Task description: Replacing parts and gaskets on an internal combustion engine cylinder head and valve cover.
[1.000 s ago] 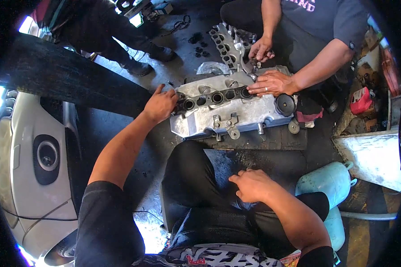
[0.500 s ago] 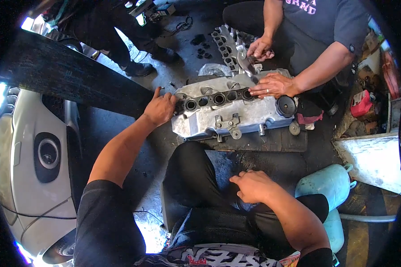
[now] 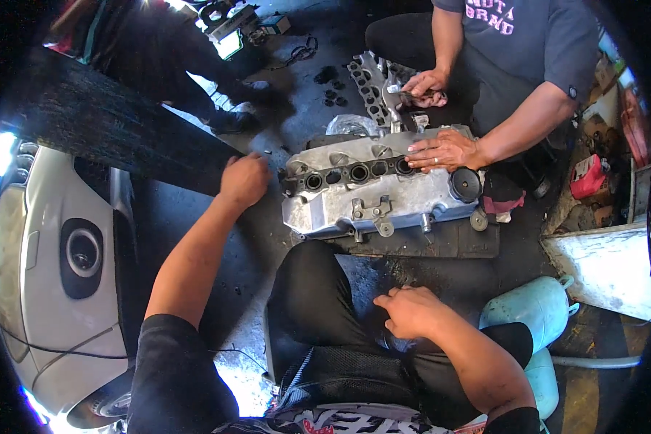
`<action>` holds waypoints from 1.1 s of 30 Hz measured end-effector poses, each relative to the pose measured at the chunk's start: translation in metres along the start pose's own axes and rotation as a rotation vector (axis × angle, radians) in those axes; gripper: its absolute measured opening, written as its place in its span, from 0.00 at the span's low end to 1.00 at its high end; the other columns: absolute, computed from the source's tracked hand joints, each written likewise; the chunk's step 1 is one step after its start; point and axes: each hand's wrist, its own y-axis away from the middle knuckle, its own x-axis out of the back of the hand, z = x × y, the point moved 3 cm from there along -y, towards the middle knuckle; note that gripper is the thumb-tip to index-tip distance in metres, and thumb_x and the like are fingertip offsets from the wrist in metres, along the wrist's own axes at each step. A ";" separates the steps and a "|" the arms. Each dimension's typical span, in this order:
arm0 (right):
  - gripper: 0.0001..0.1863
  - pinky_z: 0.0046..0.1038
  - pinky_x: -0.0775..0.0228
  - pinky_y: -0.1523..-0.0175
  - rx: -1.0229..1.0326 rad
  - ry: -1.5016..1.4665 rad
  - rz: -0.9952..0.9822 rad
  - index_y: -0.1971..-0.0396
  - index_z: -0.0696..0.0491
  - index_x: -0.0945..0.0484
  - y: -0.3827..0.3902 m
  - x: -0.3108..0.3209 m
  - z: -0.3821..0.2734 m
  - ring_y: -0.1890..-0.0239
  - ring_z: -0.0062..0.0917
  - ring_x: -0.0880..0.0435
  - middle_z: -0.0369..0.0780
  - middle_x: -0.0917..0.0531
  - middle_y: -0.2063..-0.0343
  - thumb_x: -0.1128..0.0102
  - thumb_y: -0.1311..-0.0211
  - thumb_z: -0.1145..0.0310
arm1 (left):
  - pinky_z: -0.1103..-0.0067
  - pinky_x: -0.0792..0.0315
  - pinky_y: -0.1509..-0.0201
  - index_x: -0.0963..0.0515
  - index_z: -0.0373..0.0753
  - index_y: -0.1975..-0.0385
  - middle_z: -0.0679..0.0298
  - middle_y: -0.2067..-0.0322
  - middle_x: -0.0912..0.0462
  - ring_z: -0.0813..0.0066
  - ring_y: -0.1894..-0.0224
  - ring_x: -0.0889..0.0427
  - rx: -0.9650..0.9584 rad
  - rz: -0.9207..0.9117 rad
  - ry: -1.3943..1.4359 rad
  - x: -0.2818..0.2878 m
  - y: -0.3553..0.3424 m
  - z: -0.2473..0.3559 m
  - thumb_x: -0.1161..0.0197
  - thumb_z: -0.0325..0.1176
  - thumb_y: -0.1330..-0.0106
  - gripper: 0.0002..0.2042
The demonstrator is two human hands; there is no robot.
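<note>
My right hand [image 3: 412, 311] rested loosely curled on my knee, holding nothing. Farther out, my left hand [image 3: 243, 179] hung half closed and empty just beside the left end of the aluminium valve cover [image 3: 372, 189], apart from it. The cover lay on a dark board [image 3: 441, 242]. Beyond, a co-worker's hand [image 3: 445, 150] pressed flat on its top.

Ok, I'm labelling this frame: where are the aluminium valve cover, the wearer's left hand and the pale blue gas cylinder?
aluminium valve cover [image 3: 383, 195], head view, front face.
left hand [image 3: 244, 179], head view, back of hand.
pale blue gas cylinder [image 3: 532, 304], head view, upper body.
</note>
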 end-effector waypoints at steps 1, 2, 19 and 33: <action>0.31 0.45 0.26 0.34 0.002 0.002 0.008 0.33 0.50 0.26 -0.001 -0.002 0.001 0.37 0.44 0.21 0.47 0.20 0.40 0.35 0.37 0.61 | 0.52 0.29 0.39 0.18 0.43 0.58 0.59 0.55 0.17 0.56 0.49 0.16 -0.045 0.069 0.185 0.006 -0.009 0.017 0.36 0.36 0.36 0.10; 0.31 0.45 0.26 0.35 0.000 0.002 0.016 0.33 0.50 0.26 0.000 -0.003 0.003 0.37 0.44 0.21 0.47 0.20 0.40 0.35 0.37 0.61 | 0.55 0.29 0.39 0.17 0.44 0.57 0.60 0.56 0.18 0.57 0.50 0.16 -0.093 0.139 0.373 0.012 -0.018 0.035 0.36 0.36 0.36 0.10; 0.31 0.45 0.25 0.35 -0.028 -0.032 0.029 0.34 0.49 0.24 0.003 -0.004 0.008 0.38 0.44 0.20 0.47 0.18 0.42 0.35 0.38 0.62 | 0.61 0.24 0.50 0.16 0.37 0.66 0.52 0.62 0.14 0.51 0.57 0.15 -0.279 -0.048 0.646 -0.019 -0.054 0.099 0.37 0.36 0.34 0.09; 0.25 0.46 0.24 0.38 -0.015 -0.037 0.109 0.39 0.52 0.21 0.002 -0.009 0.002 0.42 0.45 0.18 0.49 0.16 0.47 0.41 0.37 0.66 | 0.53 0.30 0.36 0.15 0.44 0.64 0.58 0.59 0.11 0.55 0.52 0.12 0.043 0.066 0.590 0.036 -0.088 0.130 0.27 0.50 0.39 0.16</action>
